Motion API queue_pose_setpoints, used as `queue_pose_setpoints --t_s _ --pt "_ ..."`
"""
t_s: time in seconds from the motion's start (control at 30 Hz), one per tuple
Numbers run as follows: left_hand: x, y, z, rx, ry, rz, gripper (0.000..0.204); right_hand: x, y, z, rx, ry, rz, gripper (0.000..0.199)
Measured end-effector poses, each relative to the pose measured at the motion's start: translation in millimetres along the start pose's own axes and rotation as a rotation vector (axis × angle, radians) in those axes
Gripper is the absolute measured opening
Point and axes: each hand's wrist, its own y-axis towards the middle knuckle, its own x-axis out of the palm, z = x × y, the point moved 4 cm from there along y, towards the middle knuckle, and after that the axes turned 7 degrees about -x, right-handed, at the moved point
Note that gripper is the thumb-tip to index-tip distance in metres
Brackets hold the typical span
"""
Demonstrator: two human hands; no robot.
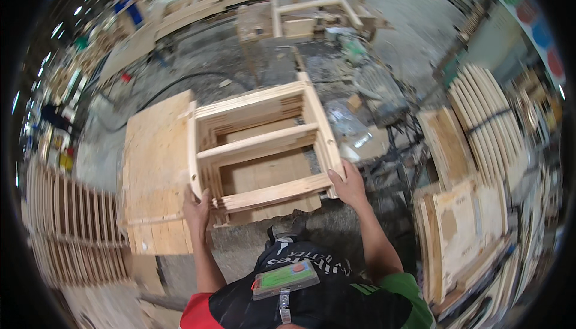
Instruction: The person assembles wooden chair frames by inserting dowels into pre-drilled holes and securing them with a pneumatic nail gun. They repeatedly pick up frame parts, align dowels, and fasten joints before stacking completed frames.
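Note:
In front of me lies a pale wooden frame (258,141), rectangular with a rail across its middle. More frames of like shape show beneath it, layered as a stack. My left hand (197,209) is closed on the near left corner, thumb toward the inside. At the near right corner, my right hand (349,186) grips the side rail with its thumb on top and its fingers at the outer side, partly hidden. A plywood board (157,173) lies directly left of the frame, and more board shows through the openings.
Slatted wooden frames (78,227) stand stacked at the left. On the right are bundled curved slats (487,119) and a pile of wooden panels (462,227). A black hose (174,86) crosses the floor behind the board. Beyond sits another wooden frame (309,6); a clear plastic bag (348,122) lies right of mine.

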Motion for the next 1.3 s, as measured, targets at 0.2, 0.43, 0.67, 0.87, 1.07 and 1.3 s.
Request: queue_pose_setpoints --t_s 0.2,0.43,0.67,0.87,1.07,1.3 --pt "30 -10 109 0.426 -0.198 0.124 0.058 -46 -103 50 0.29 0.263 0.202 0.042" --pt "188 -140 242 0.784 -0.277 -0.762 0.048 -82 -345 105 0.703 0.082 0.52 0.021" --pt "303 -380 257 1.097 -0.073 -1.506 0.042 -109 -546 61 1.107 0.057 1.044 0.026" --pt "285 -574 251 1.522 0.047 -1.77 0.039 -160 -752 -26 1.38 -0.374 1.536 0.025" --pt "259 -683 229 1.905 0.132 -1.85 0.04 -199 -959 -128 2.254 -0.58 1.257 0.072" --pt "283 -706 190 2.003 0.211 -1.986 0.042 -202 -1038 -136 2.345 -0.475 0.825 0.086"
